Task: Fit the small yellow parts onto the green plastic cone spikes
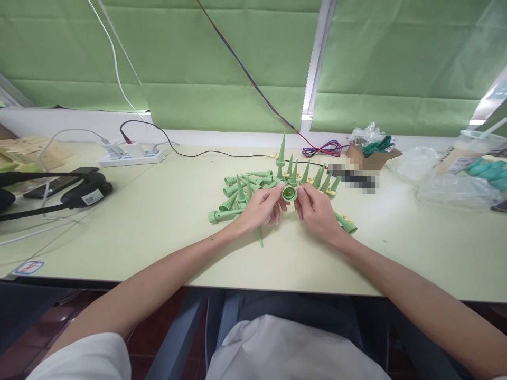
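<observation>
My left hand (261, 208) and my right hand (317, 211) meet over the middle of the pale table (158, 232). Together they pinch a green cone-shaped plastic spike (289, 193), its round open end facing me. A second spike pokes out below my left palm (260, 238). Behind the hands lies a pile of green spikes (241, 192), some flat, and several standing upright (282, 153) in a row. Another green spike (345, 222) lies by my right wrist.
A white power strip (130, 154) with cables sits at the back left, and a black device (85, 192) at the left. A small cardboard box (372, 155), plastic bags (455, 190) and a red-blue cable (320, 149) lie at the back right. Green blinds hang behind.
</observation>
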{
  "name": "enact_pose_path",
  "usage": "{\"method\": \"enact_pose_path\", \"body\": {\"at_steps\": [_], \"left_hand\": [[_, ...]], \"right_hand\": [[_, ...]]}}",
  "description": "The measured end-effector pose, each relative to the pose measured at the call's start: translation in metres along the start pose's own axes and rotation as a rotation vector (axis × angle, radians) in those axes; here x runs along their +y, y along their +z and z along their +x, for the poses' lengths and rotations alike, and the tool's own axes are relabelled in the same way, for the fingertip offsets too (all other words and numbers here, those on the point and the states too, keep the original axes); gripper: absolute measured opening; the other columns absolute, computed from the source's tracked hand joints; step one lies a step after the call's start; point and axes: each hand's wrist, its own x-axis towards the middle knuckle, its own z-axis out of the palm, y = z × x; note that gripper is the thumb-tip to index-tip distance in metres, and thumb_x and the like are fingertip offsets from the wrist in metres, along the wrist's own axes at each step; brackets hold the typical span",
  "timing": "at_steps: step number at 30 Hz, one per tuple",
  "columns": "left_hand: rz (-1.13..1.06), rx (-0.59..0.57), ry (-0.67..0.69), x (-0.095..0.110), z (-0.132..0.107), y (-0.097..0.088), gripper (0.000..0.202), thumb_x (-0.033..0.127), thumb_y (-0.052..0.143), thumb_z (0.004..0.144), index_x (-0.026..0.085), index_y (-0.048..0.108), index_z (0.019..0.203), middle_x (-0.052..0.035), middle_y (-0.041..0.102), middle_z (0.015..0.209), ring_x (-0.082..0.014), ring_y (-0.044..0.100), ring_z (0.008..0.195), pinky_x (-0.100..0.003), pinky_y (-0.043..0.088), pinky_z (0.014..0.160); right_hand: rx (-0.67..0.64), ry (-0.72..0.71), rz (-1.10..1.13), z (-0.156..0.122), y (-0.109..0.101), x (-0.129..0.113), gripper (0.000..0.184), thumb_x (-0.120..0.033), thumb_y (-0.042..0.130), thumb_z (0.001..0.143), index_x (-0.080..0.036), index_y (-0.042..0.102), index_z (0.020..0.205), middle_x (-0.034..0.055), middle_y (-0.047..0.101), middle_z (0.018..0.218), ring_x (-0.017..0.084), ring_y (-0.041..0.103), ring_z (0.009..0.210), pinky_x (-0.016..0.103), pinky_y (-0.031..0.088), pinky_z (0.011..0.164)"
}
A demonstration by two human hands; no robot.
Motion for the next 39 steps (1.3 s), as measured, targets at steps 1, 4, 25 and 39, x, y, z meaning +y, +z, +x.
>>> {"method": "enact_pose_path", "body": {"at_steps": [1,4,25,39], "left_hand": [[0.006,-0.010,0.013,0.000,0.000,-0.001,0.060,0.064,0.044,0.094,0.013,0.057,0.066,-0.0040,0.060,0.057,-0.0106,0.052,0.041,-0.024,0.041,0.040],[0.043,-0.044,0.046,-0.003,-0.001,-0.003,0.057,0.062,0.042,0.096,0.014,0.058,0.069,-0.0026,0.059,0.055,-0.0101,0.051,0.041,-0.024,0.041,0.043],[0.376,-0.050,0.354,-0.014,0.001,-0.002,0.022,0.038,0.052,0.097,0.017,0.052,0.101,-0.0065,0.052,0.104,-0.0056,0.055,0.052,-0.022,0.046,0.049],[0.624,0.013,0.446,-0.018,0.002,-0.004,0.013,0.029,0.050,0.097,0.017,0.056,0.100,-0.0087,0.057,0.104,-0.0135,0.057,0.074,-0.027,0.051,0.065]], "right_hand": [[-0.002,0.003,-0.001,0.000,0.000,0.000,0.037,-0.043,0.035,0.105,-0.023,0.044,0.074,-0.0015,0.054,0.063,0.014,0.049,0.055,0.030,0.038,0.062],[0.003,0.013,-0.018,0.000,-0.001,0.001,0.038,-0.045,0.034,0.104,-0.023,0.042,0.074,-0.0017,0.052,0.061,0.015,0.048,0.055,0.031,0.038,0.062],[0.001,-0.008,-0.191,0.006,-0.003,0.012,0.039,-0.043,0.028,0.104,-0.025,0.033,0.070,-0.0014,0.043,0.060,0.017,0.041,0.055,0.031,0.030,0.058],[-0.045,0.018,-0.287,0.008,-0.001,0.017,0.039,-0.039,0.027,0.105,-0.024,0.032,0.069,-0.0002,0.047,0.060,0.018,0.042,0.054,0.032,0.028,0.058]]}}
